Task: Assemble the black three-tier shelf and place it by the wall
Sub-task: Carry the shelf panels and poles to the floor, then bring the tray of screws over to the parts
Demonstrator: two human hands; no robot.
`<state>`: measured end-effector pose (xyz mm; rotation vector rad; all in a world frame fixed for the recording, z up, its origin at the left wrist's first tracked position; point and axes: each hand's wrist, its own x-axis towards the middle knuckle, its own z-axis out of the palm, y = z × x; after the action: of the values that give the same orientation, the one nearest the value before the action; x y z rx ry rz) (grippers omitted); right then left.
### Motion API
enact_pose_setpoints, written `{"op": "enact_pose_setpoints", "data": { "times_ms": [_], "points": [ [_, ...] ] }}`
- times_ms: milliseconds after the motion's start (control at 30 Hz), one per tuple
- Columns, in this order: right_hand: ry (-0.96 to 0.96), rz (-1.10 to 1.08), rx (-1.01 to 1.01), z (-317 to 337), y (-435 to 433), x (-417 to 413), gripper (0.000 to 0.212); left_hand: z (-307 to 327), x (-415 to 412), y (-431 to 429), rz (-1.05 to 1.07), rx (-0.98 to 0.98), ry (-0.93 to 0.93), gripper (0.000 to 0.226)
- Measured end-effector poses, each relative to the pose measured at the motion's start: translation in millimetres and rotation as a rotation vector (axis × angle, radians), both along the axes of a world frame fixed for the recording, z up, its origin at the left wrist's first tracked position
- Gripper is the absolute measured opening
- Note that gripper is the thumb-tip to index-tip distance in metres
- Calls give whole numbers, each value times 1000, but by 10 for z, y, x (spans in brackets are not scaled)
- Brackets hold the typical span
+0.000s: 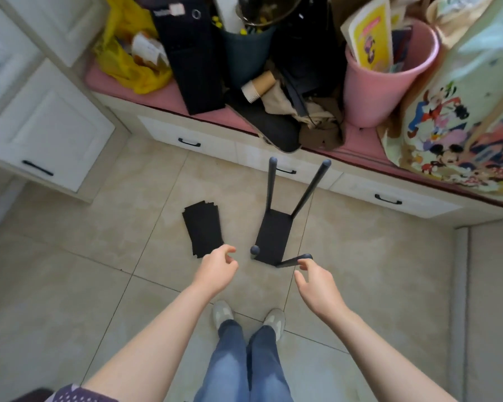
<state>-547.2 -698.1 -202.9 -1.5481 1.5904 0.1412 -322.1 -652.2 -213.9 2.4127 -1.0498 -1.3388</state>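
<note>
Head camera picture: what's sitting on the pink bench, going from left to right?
yellow bag → tall black box → dark bin → pink bucket → cartoon bag

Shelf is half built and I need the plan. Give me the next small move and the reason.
Probably lower the left hand and lift the loose black panel: it lies flat beside the base panel, whose four poles stand bare, and that hand hovers empty near it.

A pink bucket (386, 82) and yellow bag (128, 62) sit on the pink bench (169, 92).
</note>
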Motion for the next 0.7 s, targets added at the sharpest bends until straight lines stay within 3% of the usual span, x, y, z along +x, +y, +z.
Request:
{"op": "enact_pose_setpoints", "data": {
  "times_ms": [167,300,500,700],
  "points": [
    [100,326,-85,505,94,530,37,474,330,497,-3,22,-227,38],
    [130,537,-154,796,315,1105,21,741,704,1008,69,18,-300,37],
    [81,733,-241,1017,880,2079,35,971,1476,1918,226,-15,-399,35],
    [48,944,-243,1079,1562,3097,36,1136,2229,2945,423,-25,-472,33]
  ]
}}
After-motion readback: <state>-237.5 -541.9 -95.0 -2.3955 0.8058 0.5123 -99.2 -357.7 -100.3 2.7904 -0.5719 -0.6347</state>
